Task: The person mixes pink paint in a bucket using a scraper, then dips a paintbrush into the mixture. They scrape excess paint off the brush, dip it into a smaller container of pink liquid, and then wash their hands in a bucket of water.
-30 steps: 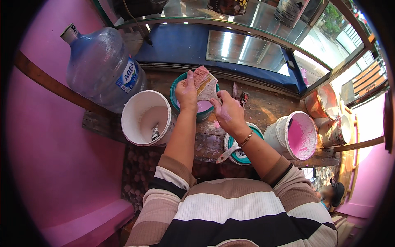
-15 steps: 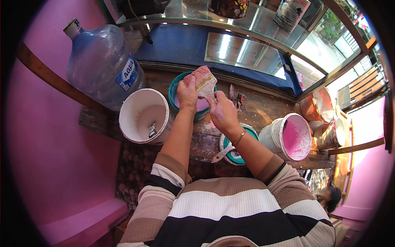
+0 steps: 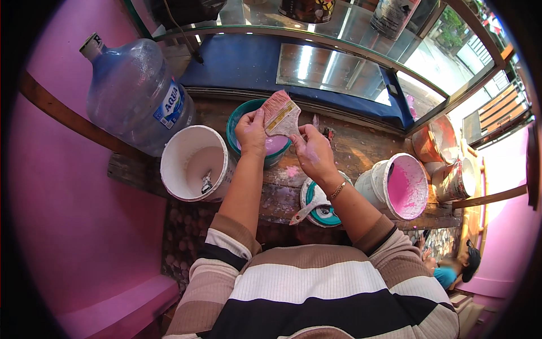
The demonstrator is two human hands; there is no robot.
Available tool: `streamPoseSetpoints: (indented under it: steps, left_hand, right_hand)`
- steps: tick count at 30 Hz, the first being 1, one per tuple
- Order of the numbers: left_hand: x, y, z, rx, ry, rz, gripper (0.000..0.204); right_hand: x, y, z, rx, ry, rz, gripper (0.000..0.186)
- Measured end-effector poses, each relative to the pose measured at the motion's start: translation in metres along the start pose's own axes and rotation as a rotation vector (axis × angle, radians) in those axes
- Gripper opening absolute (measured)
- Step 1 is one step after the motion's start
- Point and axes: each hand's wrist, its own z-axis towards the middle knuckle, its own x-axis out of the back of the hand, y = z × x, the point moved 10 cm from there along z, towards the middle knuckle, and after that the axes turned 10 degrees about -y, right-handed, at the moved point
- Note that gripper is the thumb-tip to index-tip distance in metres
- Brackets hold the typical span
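A wide paintbrush (image 3: 280, 116) with pink-stained bristles is held up over a teal bucket (image 3: 232, 117) of light pink paint. My left hand (image 3: 251, 131) grips it at the bristle side, with the thumb against the bristles. At the opposite end, the fingers of my right hand (image 3: 314, 151) pinch the brush's pale handle. Pink smears mark both hands. Below my right forearm, a smaller brush (image 3: 307, 210) lies across a white tub with a teal lid (image 3: 340, 217).
A white bucket (image 3: 167, 164) with murky liquid stands left, beside a large clear water jug (image 3: 132, 93). To the right are a pink-coated bucket (image 3: 422, 189) and more paint pails (image 3: 460, 179). A glass cabinet (image 3: 333, 34) borders the bench's far side. Another person (image 3: 449, 271) is at lower right.
My hands have turned the paintbrush so that its face shows more fully, and my right hand has shifted slightly right and down. The person at lower right has come further into view.
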Motion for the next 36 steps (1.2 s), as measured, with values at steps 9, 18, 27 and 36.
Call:
streamPoseSetpoints:
  steps: [9,18,27,36]
  left_hand:
    - [-0.01,0.057,-0.021,-0.276,0.196,0.887,0.017]
    - [-0.029,0.065,-0.023,-0.533,0.079,0.76,0.027]
    - [-0.035,0.02,-0.017,0.177,-0.174,-0.087,0.033]
    - [0.009,0.002,-0.002,0.026,0.061,0.043,0.022]
  right_hand:
    - [0.007,-0.024,-0.015,0.081,0.099,-0.155,0.028]
    - [0.003,-0.034,-0.016,0.173,0.132,-0.313,0.021]
    - [0.001,-0.042,-0.021,0.279,0.136,-0.564,0.034]
    - [-0.006,-0.047,-0.024,0.367,0.197,-0.616,0.043]
